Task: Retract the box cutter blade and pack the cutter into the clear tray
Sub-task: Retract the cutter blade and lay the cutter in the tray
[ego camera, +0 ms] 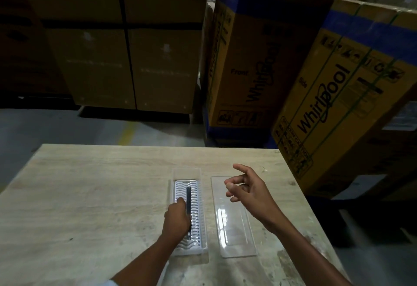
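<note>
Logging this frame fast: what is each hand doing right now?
Left hand: closed on the box cutter, over the ribbed clear tray.
Right hand: open, empty, above the clear lid.

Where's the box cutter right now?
In the head view, the box cutter lies lengthwise over the ribbed clear tray, centre table, with the left hand on it; the flat clear lid sits just to its right.
</note>
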Available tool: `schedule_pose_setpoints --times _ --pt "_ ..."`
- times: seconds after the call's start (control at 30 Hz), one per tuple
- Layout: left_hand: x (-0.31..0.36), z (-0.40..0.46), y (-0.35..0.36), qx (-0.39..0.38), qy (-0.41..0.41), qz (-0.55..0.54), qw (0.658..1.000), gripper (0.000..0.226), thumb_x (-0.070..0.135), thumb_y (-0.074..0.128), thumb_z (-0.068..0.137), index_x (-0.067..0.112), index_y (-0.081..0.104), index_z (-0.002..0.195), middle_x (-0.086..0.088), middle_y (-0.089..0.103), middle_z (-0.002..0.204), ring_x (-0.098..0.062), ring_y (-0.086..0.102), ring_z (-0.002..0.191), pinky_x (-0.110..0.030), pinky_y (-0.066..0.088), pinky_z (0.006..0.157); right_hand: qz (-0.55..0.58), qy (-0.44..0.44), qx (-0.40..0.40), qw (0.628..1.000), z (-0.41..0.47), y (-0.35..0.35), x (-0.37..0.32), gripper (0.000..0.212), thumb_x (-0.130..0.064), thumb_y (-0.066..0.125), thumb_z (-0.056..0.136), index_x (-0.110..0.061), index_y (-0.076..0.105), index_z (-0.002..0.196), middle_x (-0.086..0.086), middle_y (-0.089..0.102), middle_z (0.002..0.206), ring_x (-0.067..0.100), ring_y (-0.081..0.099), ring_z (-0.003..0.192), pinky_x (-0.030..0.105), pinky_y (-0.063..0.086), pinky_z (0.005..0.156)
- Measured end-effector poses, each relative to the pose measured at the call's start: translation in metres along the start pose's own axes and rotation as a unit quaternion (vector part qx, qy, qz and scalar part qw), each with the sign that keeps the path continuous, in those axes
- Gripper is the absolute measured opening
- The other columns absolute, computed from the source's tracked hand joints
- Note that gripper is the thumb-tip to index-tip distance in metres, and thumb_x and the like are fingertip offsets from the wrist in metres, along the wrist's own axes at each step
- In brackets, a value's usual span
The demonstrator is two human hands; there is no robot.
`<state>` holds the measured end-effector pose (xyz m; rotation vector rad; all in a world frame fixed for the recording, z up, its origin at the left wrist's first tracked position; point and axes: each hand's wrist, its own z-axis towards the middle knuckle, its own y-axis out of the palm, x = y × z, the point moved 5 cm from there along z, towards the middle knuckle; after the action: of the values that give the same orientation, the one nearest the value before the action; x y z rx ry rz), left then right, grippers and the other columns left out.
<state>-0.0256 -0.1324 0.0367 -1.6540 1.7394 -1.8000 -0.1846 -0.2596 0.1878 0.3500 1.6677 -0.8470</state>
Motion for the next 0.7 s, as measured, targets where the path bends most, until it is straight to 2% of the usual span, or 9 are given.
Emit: schedule_pose_setpoints --times 0.17,0.4,0.7 --pt "-0.005 0.007 0.017 0.015 0.009 0.024 1.000 0.010 0.013 0.052 0.090 0.014 0.053 0.101 -0.011 0.069 0.105 -0.033 0.069 0.095 -0.041 0.056 0.080 -0.017 0.008 -0.003 1.000 0.003 -0.001 0.007 0.053 -0.023 0.070 0.096 -0.029 0.044 0.142 0.000 0.072 0.106 0.017 0.075 0.090 0.033 0.064 0.078" --pt "-0.011 0.009 0.031 0.024 -0.007 0.031 0.999 0.019 0.006 0.045 0.094 0.013 0.053 0.110 -0.011 0.065 0.112 -0.032 0.067 0.103 -0.041 0.056 0.086 -0.011 0.028 -0.013 0.999 0.003 -0.005 0.018 0.051 -0.021 0.069 0.096 -0.029 0.045 0.141 0.001 0.072 0.106 0.018 0.075 0.090 0.032 0.064 0.076" --pt "-0.016 0.009 0.032 0.023 -0.013 0.035 0.999 0.023 0.006 0.046 0.095 0.013 0.051 0.116 -0.010 0.066 0.115 -0.029 0.067 0.107 -0.039 0.057 0.089 -0.011 0.040 -0.020 0.999 0.005 -0.002 0.034 0.051 -0.021 0.070 0.095 -0.033 0.045 0.138 0.001 0.074 0.104 0.019 0.076 0.089 0.036 0.064 0.078"
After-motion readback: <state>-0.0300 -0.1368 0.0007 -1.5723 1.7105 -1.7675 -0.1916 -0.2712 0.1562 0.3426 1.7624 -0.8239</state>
